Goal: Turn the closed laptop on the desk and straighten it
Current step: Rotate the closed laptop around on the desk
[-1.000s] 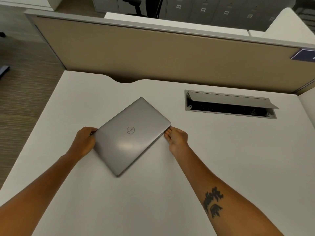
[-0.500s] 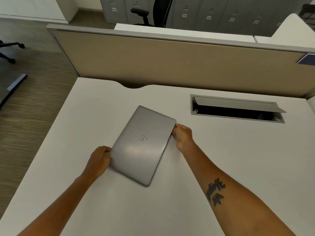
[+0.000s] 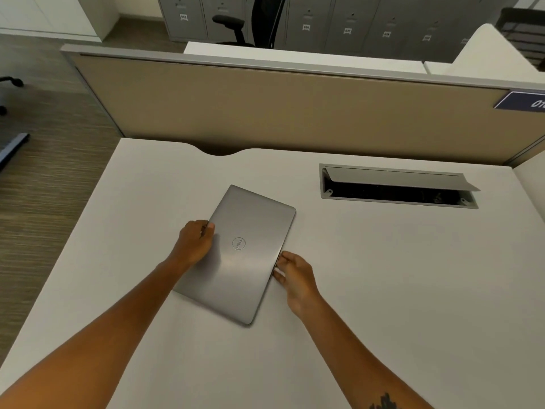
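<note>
A closed silver laptop (image 3: 247, 270) lies flat on the white desk (image 3: 383, 290), its long sides running away from me and leaning a little to the right. My left hand (image 3: 194, 242) grips its left long edge near the far end, fingers curled over the lid. On the opposite side, my right hand (image 3: 295, 276) presses its fingertips against the right long edge at about the middle. A round logo shows in the centre of the lid.
An open cable hatch (image 3: 398, 187) with a raised flap is sunk into the desk at the far right. A tan divider panel (image 3: 295, 113) runs along the back edge. The desk's left edge drops to carpet floor (image 3: 44, 202).
The laptop has rotated clockwise, from lying diagonally to nearly lengthwise. My left hand has slid up its left edge, and my right hand has come down along the right edge.
</note>
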{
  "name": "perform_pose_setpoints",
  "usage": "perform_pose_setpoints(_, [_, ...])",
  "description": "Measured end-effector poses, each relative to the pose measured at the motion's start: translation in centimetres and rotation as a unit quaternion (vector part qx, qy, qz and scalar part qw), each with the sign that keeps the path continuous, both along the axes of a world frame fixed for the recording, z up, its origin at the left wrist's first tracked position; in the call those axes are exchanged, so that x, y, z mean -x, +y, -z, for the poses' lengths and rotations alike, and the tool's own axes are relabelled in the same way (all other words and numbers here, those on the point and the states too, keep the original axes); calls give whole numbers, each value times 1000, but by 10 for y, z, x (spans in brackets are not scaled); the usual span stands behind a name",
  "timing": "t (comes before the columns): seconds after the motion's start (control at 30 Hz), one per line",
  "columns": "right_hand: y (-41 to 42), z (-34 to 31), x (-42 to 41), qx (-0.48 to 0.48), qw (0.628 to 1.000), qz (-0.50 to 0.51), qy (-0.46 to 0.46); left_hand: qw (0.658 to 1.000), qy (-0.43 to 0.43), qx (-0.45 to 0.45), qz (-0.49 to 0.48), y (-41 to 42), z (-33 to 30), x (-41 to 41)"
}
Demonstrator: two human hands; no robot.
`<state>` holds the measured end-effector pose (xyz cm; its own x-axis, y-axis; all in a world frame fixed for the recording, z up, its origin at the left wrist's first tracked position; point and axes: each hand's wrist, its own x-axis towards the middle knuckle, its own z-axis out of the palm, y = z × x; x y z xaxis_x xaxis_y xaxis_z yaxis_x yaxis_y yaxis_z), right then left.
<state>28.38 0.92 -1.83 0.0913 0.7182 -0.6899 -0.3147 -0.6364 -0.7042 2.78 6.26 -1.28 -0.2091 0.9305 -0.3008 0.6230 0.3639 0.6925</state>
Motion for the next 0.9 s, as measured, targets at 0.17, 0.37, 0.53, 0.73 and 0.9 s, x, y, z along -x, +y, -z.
perform_pose_setpoints(0.17, [-19, 6, 8, -9, 1000, -18, -4, 1000, -2, -2, -21, 14, -1, -10])
perform_pose_setpoints(0.37, [-17, 17, 9, -20, 997, -64, -49, 996, -11, 31, -81, 5, -4, -24])
perform_pose_setpoints(0.53, [-15, 18, 4, -15, 995, -75, -59, 988, -20, 65, -139, -4, -8, -36])
perform_pose_setpoints(0.73, [0, 8, -12, 8, 994, -84, -71, 972, -100, 89, -192, -21, 0, -35])
perform_pose_setpoints(0.9, [16, 18, -30, 24, 985, -108, -136, 931, -222, 130, -258, -40, 65, -12])
